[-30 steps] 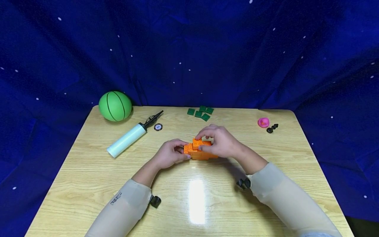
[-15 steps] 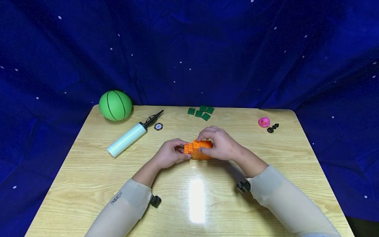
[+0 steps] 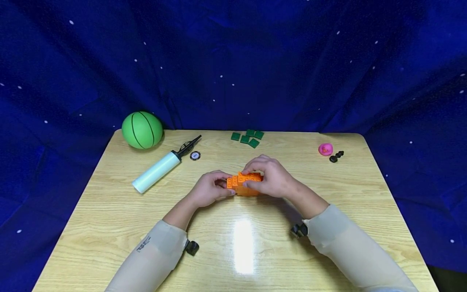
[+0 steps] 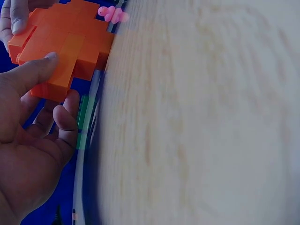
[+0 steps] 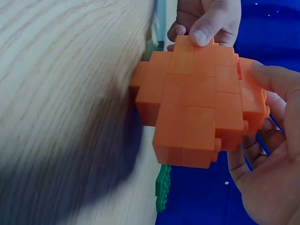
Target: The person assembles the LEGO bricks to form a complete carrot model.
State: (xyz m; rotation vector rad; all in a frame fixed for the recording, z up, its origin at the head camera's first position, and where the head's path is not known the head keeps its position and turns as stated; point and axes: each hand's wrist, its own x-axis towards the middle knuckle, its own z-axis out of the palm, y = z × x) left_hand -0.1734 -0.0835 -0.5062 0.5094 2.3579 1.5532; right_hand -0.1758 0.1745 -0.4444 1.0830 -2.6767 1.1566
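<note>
An orange building-brick structure (image 3: pixel 246 191), stepped along its edges, stands at the middle of the table between both hands. My left hand (image 3: pixel 208 190) pinches its left end, thumb on the near face, as the left wrist view shows; the fingers reach behind. With thumb and fingers, my right hand (image 3: pixel 271 177) grips the uppermost orange brick (image 5: pixel 253 101), at the top of the structure. In the right wrist view, a narrow dark gap shows at one end between that brick and the bricks below. Part of the structure's right side is hidden by the right hand in the head view.
Several flat green bricks (image 3: pixel 245 139) lie at the table's back. Left are a green ball (image 3: pixel 142 130), a hand pump (image 3: pixel 157 171) with a black nozzle, and a poker chip (image 3: pixel 195 155). Right are a pink rubber duck (image 3: pixel 325 149) and a small black object (image 3: pixel 333 158).
My right hand has shifted slightly toward me on the uppermost orange brick. The left hand keeps its pinch on the structure's left end, and the other things lie where they were.
</note>
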